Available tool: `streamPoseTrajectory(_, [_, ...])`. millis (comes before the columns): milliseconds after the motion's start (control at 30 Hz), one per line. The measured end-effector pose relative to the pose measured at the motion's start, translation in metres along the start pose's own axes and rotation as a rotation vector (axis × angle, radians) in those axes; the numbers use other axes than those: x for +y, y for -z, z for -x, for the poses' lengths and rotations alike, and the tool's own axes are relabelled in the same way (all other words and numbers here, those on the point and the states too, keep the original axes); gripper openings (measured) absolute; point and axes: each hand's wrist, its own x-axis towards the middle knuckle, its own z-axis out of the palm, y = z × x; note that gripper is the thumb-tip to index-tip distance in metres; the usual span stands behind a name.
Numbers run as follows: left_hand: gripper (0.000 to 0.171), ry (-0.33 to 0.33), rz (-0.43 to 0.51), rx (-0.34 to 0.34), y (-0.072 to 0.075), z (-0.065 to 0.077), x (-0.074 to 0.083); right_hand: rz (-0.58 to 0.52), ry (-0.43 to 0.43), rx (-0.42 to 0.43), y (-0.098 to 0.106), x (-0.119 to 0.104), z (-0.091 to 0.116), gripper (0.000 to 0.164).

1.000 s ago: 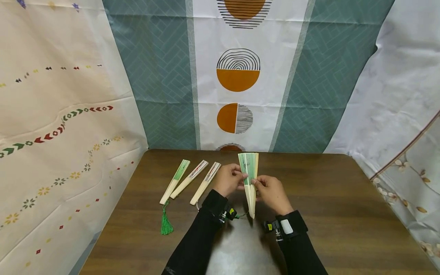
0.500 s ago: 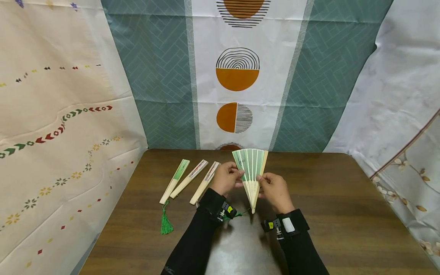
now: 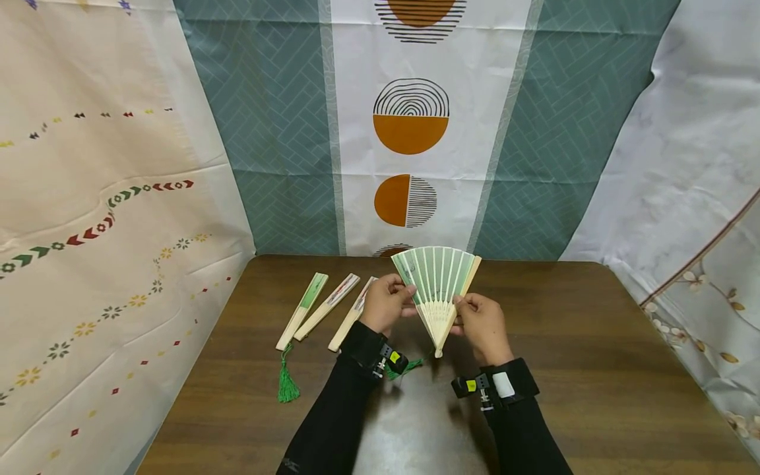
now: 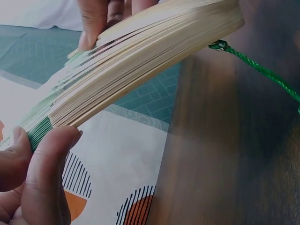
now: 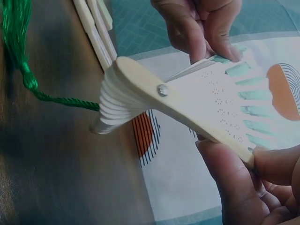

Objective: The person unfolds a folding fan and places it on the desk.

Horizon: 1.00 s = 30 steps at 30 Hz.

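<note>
A green folding fan (image 3: 438,280), partly spread, is held up between both hands with its pivot end down. My left hand (image 3: 384,303) pinches its left edge between thumb and fingers. On the other edge, my right hand (image 3: 483,324) grips the outer wooden guard. In the right wrist view, the pale slats (image 5: 211,103) show small punched holes and a metal rivet (image 5: 162,90) joins them. From the pivot end trails a green cord (image 4: 262,70) with a tassel (image 5: 18,33). Many slats on the left side are still stacked together in the left wrist view.
Left of the hands lie three folded fans: a green one (image 3: 303,310) with a green tassel (image 3: 287,384), a pale one (image 3: 326,307), and another (image 3: 350,323) partly behind the left hand. The brown wooden table (image 3: 594,369) ends at hanging patterned cloths (image 3: 279,132).
The fan has gone from nearly folded to partly spread as the hands moved apart. The fan and hands have risen slightly. The three folded fans stay in place.
</note>
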Motion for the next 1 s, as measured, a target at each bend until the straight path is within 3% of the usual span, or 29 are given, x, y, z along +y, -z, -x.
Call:
streamPoseTrajectory(400, [0.018, 0.001, 0.110, 0.007, 0.0030, -0.0022, -0.0005, -0.080, -0.009, 0.030, 0.0047, 0.0005, -0.0011, 0.036])
streamPoseTrajectory(600, [0.006, 0.004, 0.151, 0.031, 0.0035, -0.0042, -0.0004, -0.158, -0.013, 0.055, 0.0047, 0.0001, -0.0019, 0.036])
streamPoseTrajectory(1000, [0.005, 0.000, 0.255, 0.086, 0.0054, -0.0063, 0.0009, -0.280, -0.015, 0.168, 0.0045, 0.0015, -0.0057, 0.036])
